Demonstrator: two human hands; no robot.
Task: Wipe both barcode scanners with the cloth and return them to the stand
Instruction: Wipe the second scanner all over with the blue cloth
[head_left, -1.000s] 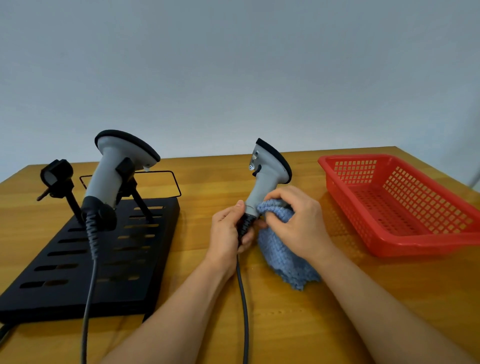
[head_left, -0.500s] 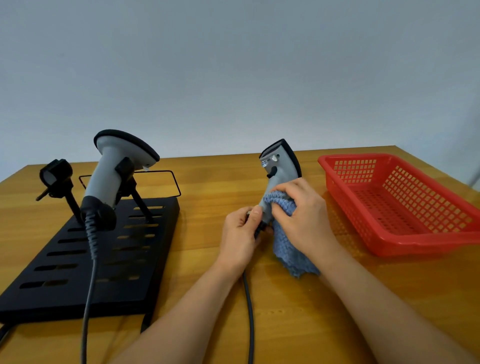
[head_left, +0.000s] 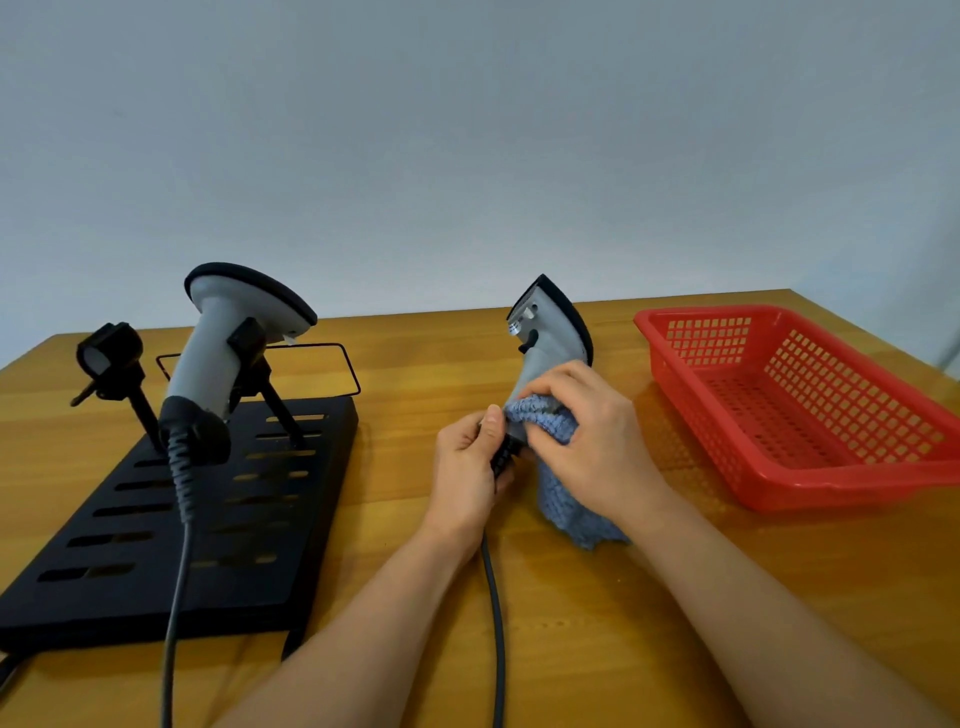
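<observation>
My left hand (head_left: 470, 460) pinches the base of the scanner (head_left: 548, 345) upright above the desk (head_left: 415, 519), steadying it so my right hand (head_left: 592, 436) can rub the clutched blue cloth (head_left: 566, 499) along its handle; the other scanner (head_left: 228, 343) sits cradled on the stand (head_left: 156, 545), far left.

A single wide-angle view looks from the person's head, forward and down across the wooden bench (head_left: 395, 519) toward a plain pale wall (head_left: 467, 130). It sits close: both forearms enter from the bottom edge and the hands meet near the middle. The bench's far edge crosses the picture about halfway up, bowed by the lens. No second view shares the scene.
</observation>
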